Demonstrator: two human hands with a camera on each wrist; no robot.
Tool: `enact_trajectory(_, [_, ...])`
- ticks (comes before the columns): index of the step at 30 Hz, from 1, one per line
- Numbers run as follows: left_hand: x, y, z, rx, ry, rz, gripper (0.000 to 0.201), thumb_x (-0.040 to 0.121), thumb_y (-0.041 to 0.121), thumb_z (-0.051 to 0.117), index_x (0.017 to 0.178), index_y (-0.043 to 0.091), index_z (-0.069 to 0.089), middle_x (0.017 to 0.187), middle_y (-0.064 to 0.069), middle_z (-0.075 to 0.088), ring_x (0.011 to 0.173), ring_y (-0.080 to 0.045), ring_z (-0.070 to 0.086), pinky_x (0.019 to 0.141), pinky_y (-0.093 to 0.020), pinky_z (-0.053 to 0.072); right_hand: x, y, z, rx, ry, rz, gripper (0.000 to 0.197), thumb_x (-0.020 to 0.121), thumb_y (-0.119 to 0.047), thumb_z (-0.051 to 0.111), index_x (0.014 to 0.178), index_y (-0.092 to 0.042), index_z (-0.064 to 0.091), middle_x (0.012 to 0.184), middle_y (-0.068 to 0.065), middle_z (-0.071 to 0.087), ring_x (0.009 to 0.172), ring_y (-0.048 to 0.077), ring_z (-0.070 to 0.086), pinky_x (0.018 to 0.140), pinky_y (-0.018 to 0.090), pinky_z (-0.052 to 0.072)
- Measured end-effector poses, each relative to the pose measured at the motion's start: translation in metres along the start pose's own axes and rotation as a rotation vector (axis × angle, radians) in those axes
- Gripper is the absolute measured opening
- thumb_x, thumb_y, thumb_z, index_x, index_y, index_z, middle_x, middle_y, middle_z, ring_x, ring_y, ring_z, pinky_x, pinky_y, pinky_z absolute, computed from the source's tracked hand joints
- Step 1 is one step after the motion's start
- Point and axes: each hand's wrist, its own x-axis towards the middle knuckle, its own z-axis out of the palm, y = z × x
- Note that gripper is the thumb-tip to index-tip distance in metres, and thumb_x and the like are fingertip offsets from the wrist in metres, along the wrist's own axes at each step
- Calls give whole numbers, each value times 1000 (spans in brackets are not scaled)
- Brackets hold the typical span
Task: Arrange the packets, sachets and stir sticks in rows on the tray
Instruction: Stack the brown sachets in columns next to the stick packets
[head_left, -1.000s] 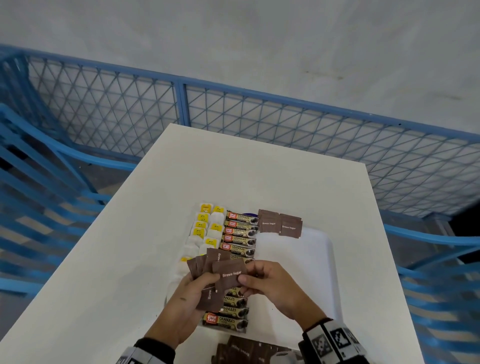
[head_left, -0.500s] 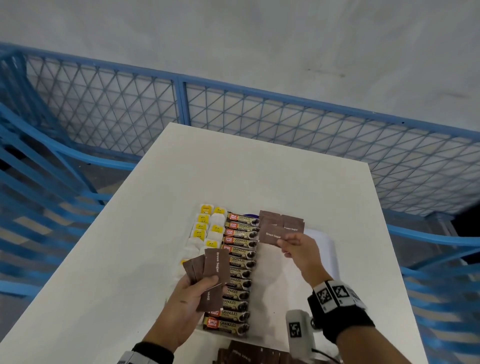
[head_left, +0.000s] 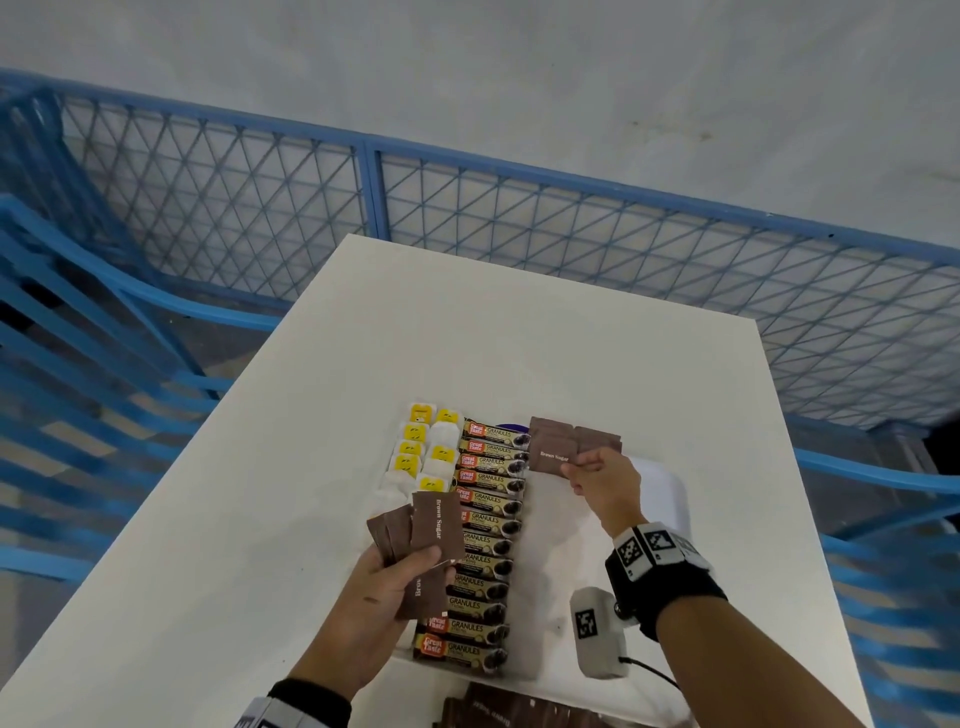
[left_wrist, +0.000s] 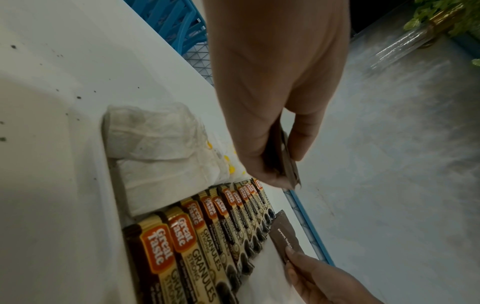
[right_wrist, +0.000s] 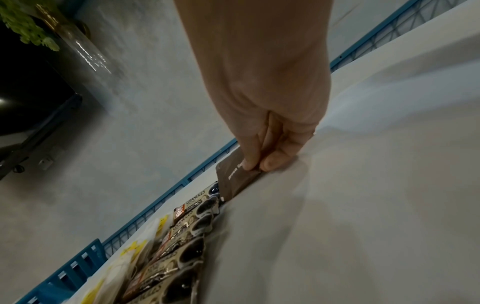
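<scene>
A white tray (head_left: 670, 499) lies on the white table and holds a column of tea bags (head_left: 426, 452) with yellow tags, then a column of Great Taste coffee sachets (head_left: 488, 530). Brown sugar packets (head_left: 597, 439) lie at the tray's far end. My right hand (head_left: 597, 480) pinches one brown sugar packet (head_left: 550, 454) (right_wrist: 236, 179) low over the tray, just in front of those packets and beside the coffee column. My left hand (head_left: 384, 592) (left_wrist: 275, 160) grips a fan of brown sugar packets (head_left: 426, 535) above the near half of the coffee column.
More brown packets (head_left: 514, 709) lie on the table at the near edge, below the tray. The white table (head_left: 519, 322) stretches bare beyond the tray. A blue mesh fence (head_left: 467, 208) surrounds the table on the far, left and right sides.
My right hand took one brown sugar packet from the fan in my left hand and carried it away to the tray's far end, lowering it by the packets there. The left hand stayed.
</scene>
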Motion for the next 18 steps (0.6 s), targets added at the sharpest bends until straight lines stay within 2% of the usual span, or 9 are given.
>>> enact_trajectory(5, [1, 0, 0, -9, -13, 3, 26, 87, 2, 56, 108, 17, 62, 92, -5, 74, 76, -18, 69, 62, -26, 55, 4, 4, 4, -71, 44, -24, 23, 74, -8, 76, 68, -16, 55, 72, 8, 62, 56, 17, 55, 61, 22, 47])
enact_trajectory(8, [1, 0, 1, -36, -12, 13, 27, 87, 0, 55, 109, 15, 63, 97, -8, 73, 81, -20, 67, 60, -23, 56, 5, 5, 6, -99, 73, -44, 27, 72, -10, 78, 64, -19, 53, 80, 8, 64, 72, 24, 59, 76, 36, 52])
enact_trajectory(9, [1, 0, 0, -40, -13, 15, 28, 87, 0, 55, 109, 15, 63, 97, -9, 73, 82, -21, 67, 61, -23, 57, 5, 6, 6, -100, 79, -41, 28, 71, -11, 78, 65, -19, 52, 82, 8, 64, 76, 24, 59, 78, 38, 53])
enact_trajectory(12, [1, -1, 0, -35, -21, 17, 29, 87, 1, 57, 111, 15, 62, 97, -8, 73, 80, -19, 68, 62, -24, 56, 2, 4, 6, -111, 110, -59, 25, 73, -13, 78, 77, -12, 54, 83, 6, 62, 80, 21, 57, 69, 27, 45])
enact_trajectory(14, [1, -1, 0, -23, -28, 17, 29, 86, 2, 58, 112, 16, 62, 97, -7, 73, 78, -18, 68, 61, -24, 56, -4, 0, 5, -109, 132, -106, 27, 75, -15, 76, 86, -9, 53, 82, 5, 61, 80, 18, 56, 68, 21, 40])
enact_trajectory(18, [0, 0, 2, -31, -35, 31, 30, 85, 0, 59, 111, 14, 62, 95, -8, 73, 80, -19, 65, 63, -24, 56, -28, -15, 6, -109, 87, -166, 19, 81, -23, 70, 85, -11, 56, 72, -4, 57, 70, 9, 53, 57, 10, 35])
